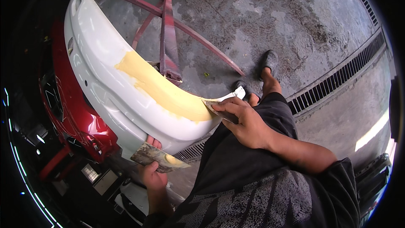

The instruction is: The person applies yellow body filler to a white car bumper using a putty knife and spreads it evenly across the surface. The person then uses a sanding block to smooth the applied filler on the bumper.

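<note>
A white car bumper (100, 38) curves in front of me, with a broad band of yellow body filler (168, 97) along its upper edge. My right hand (249, 124) is closed around a thin, stained filler spreader (215, 110), whose edge lies against the near end of the yellow band. Below the bumper's lower side, my left hand (154, 175) grips a flat, smeared mixing plate (147, 153). A small lump of yellow filler (172, 159) sits on that plate. Fingers of the left hand show behind the plate, beside the bumper; the plate hides part of them.
A reddish metal stand (167, 33) with long legs is on the stained concrete floor (236, 12) beyond the bumper. Red painted bodywork (80, 109) stands close on the left. A slotted drain grate (333, 80) crosses the floor at right. My feet (269, 59) are near the stand's leg.
</note>
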`<state>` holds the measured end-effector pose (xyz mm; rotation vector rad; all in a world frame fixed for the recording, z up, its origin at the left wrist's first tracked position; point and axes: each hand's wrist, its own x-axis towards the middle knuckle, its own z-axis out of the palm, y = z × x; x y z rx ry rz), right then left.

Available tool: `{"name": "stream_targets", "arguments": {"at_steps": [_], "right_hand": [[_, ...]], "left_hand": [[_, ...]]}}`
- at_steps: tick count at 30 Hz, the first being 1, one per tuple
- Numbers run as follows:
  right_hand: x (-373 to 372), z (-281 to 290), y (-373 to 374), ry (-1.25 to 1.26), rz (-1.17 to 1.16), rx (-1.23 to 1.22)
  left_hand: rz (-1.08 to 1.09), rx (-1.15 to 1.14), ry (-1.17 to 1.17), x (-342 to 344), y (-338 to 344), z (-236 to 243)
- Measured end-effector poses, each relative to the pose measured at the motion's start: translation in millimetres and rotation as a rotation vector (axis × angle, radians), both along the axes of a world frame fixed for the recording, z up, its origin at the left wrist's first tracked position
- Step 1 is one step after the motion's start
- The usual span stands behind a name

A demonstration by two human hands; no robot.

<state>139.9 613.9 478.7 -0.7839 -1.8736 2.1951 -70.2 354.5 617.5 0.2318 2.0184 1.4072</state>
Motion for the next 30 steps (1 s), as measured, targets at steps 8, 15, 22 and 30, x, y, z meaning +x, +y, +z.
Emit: {"name": "stream_targets", "arguments": {"at_steps": [8, 15, 22, 30], "right_hand": [[14.4, -14.4, 31.0, -0.054, 0.075, -0.216], [5.2, -34.2, 33.7, -0.036, 0.091, -0.212], [6.7, -36.1, 25.1, -0.011, 0.108, -0.186], [19.6, -27.5, 6.2, 0.042, 0.045, -0.067]], "left_hand": [[-0.025, 0.007, -0.036, 0.1, 0.5, 2.4], [0.081, -0.002, -0.041, 2.4, 10.4, 4.3], [-0.043, 0.006, -0.053, -2.9, -4.6, 1.8], [-0.048, 0.024, -0.097, -6.2, 0.8, 3.9]]}}
